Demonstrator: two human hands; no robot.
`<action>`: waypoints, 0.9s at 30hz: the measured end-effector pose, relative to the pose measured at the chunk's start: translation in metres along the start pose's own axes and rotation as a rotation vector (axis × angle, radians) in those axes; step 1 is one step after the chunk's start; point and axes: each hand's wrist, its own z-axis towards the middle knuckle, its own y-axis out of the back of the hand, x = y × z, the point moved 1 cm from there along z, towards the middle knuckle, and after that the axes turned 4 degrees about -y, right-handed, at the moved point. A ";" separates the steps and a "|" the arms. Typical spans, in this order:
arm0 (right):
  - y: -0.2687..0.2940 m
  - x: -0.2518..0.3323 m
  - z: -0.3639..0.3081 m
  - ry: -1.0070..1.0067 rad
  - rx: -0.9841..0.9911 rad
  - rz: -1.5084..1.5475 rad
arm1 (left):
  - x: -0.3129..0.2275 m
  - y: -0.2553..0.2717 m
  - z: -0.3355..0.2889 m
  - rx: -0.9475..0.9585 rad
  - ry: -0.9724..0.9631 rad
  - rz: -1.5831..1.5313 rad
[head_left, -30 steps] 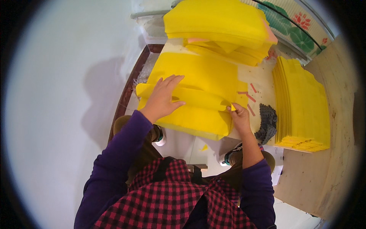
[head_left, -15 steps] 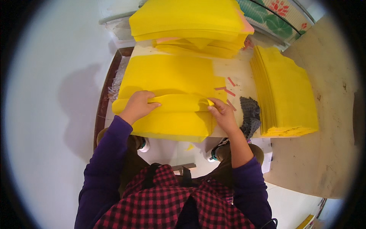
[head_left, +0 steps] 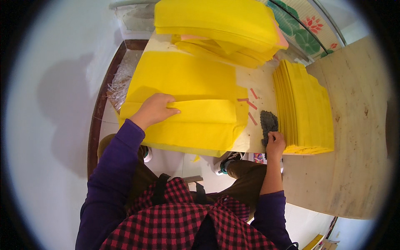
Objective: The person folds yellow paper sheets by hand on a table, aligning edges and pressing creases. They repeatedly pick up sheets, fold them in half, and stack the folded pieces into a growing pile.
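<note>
A yellow fabric sheet (head_left: pixel 196 132) lies in front of me on the board, with a folded-over strip (head_left: pixel 208 111) running across it. At the left end of that strip, my left hand (head_left: pixel 157 109) is closed on the fold, thumb on the near side and fingers behind. My right hand (head_left: pixel 275 145) is off the sheet, its fingertips pinching the lower end of a crumpled dark grey cloth (head_left: pixel 268 123). Part of that cloth is hidden under the fingers. More flat yellow fabric (head_left: pixel 183 71) extends behind the fold.
A tall pile of yellow fabric (head_left: pixel 216 18) stands at the back, and another yellow stack (head_left: pixel 308 108) at the right. Several thin red strips (head_left: pixel 252 105) lie on the pale board (head_left: pixel 254 139). Clear plastic wrap (head_left: pixel 121 81) sits beyond the board's left edge.
My right hand has let go of the fold's right end and moved right onto the grey cloth. The folded strip now lies flatter. My left hand stays on the fold.
</note>
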 end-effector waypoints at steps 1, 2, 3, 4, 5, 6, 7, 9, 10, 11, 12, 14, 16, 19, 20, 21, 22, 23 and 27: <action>-0.001 -0.001 0.003 -0.039 0.007 0.016 | 0.000 0.001 -0.001 -0.007 -0.007 -0.004; -0.002 -0.002 0.006 -0.033 -0.002 -0.016 | 0.000 0.001 -0.001 -0.015 -0.013 -0.010; -0.003 -0.002 0.008 -0.027 -0.011 -0.048 | 0.001 0.001 -0.001 0.001 -0.002 -0.016; -0.003 -0.001 0.011 -0.021 -0.020 -0.079 | 0.003 0.001 0.000 0.017 0.009 -0.022; -0.004 0.000 0.014 -0.065 0.003 -0.126 | 0.004 0.001 0.000 0.033 0.020 -0.028; -0.004 0.002 0.015 -0.111 0.026 -0.173 | 0.005 0.001 0.001 0.038 0.011 -0.034; -0.004 0.005 0.017 -0.156 0.040 -0.235 | 0.006 0.001 0.001 0.041 0.002 -0.040; 0.000 0.014 0.017 -0.081 -0.032 -0.110 | 0.009 0.001 0.003 0.049 -0.008 -0.054; 0.002 0.019 0.016 -0.066 -0.067 -0.066 | 0.009 0.001 0.004 0.057 -0.009 -0.063; 0.005 0.025 0.015 0.015 -0.082 -0.100 | 0.009 0.001 0.004 0.065 -0.007 -0.069; 0.009 0.029 0.013 0.071 -0.095 -0.148 | 0.008 0.001 0.004 0.046 -0.014 -0.068; 0.014 0.033 0.006 0.100 -0.124 -0.203 | 0.004 0.000 0.005 0.024 -0.018 -0.053; 0.016 0.031 0.003 0.069 -0.152 -0.206 | 0.003 0.004 0.008 0.112 0.059 -0.081; 0.009 0.018 -0.001 -0.039 0.017 -0.292 | 0.001 0.007 0.009 0.150 0.101 -0.089; 0.007 0.012 0.000 -0.048 0.012 -0.251 | 0.001 0.008 0.008 0.144 0.098 -0.088; 0.005 0.007 0.003 -0.088 0.021 -0.218 | 0.001 0.008 0.009 0.154 0.105 -0.092; 0.003 0.002 0.006 -0.118 0.022 -0.190 | 0.002 0.007 0.009 0.164 0.112 -0.095; 0.002 0.000 0.008 -0.117 0.023 -0.220 | 0.003 0.006 0.009 0.173 0.117 -0.099; 0.006 0.009 0.018 -0.181 -0.010 -0.183 | 0.008 0.002 0.007 0.088 0.028 -0.054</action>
